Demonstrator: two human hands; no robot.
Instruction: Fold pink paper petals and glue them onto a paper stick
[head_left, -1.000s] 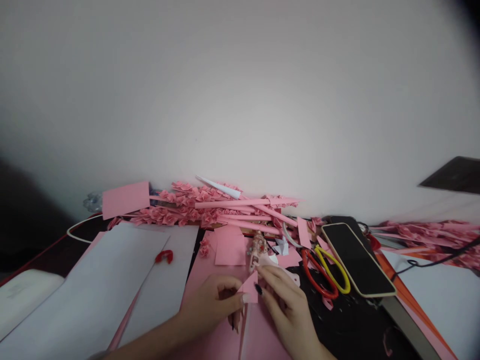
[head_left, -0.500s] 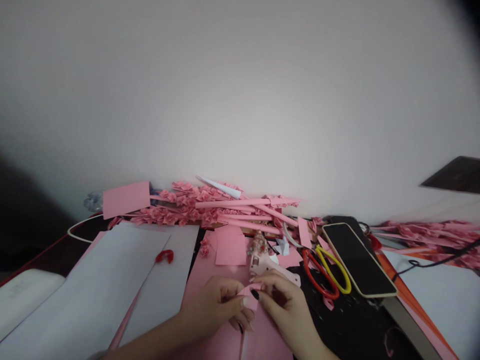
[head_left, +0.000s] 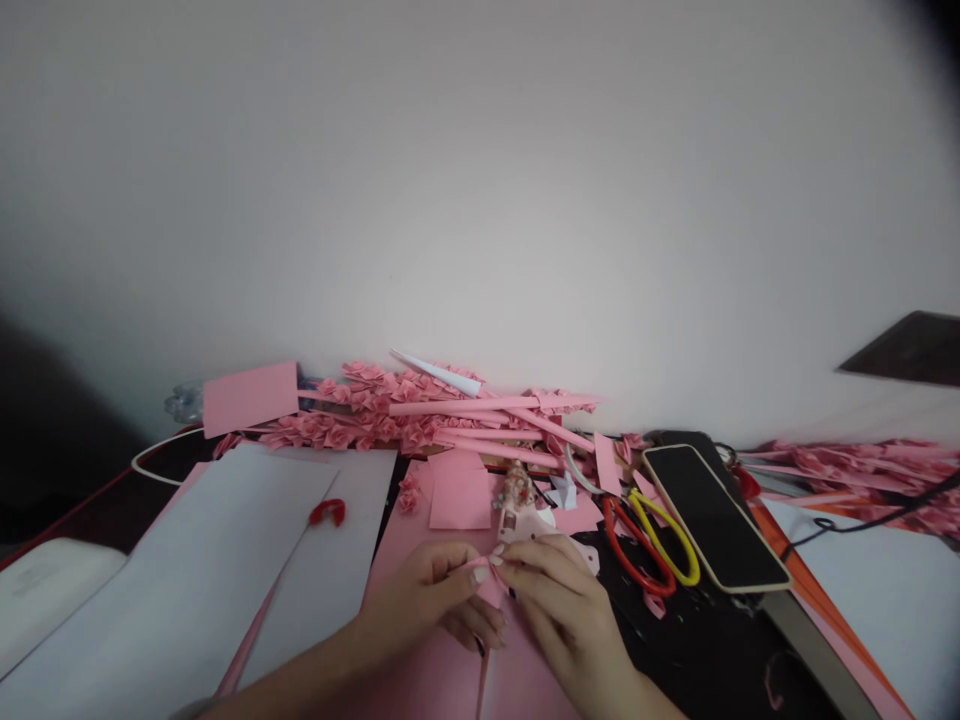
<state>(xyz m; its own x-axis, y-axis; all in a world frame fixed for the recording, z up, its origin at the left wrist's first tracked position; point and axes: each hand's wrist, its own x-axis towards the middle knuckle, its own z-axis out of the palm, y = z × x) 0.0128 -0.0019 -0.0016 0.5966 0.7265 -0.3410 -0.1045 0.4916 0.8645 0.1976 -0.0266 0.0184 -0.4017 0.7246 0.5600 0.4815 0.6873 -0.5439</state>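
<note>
Low in the centre, my left hand [head_left: 435, 595] pinches a small pink paper piece [head_left: 489, 585] between thumb and fingers. My right hand [head_left: 559, 600] meets it from the right, its fingertips closed on the upper right edge of the same piece. Both hands are over pink sheets [head_left: 405, 670] on the dark table. Just beyond my right hand lies a pale glue gun [head_left: 529, 522], partly hidden by the fingers. A square pink paper [head_left: 460, 497] and a small pink paper flower [head_left: 409, 495] rest behind my hands.
Scissors with red and yellow handles [head_left: 641, 570] and a phone [head_left: 716, 518] lie at the right. White sheets [head_left: 187, 570] and a red object [head_left: 328, 513] are at the left. Pink paper flowers [head_left: 330, 430] and rolled stems line the wall.
My right hand's fingers have shifted left and turned over the top of the pink piece, and its thumb is now hidden. My left hand keeps its pinch, slightly higher.
</note>
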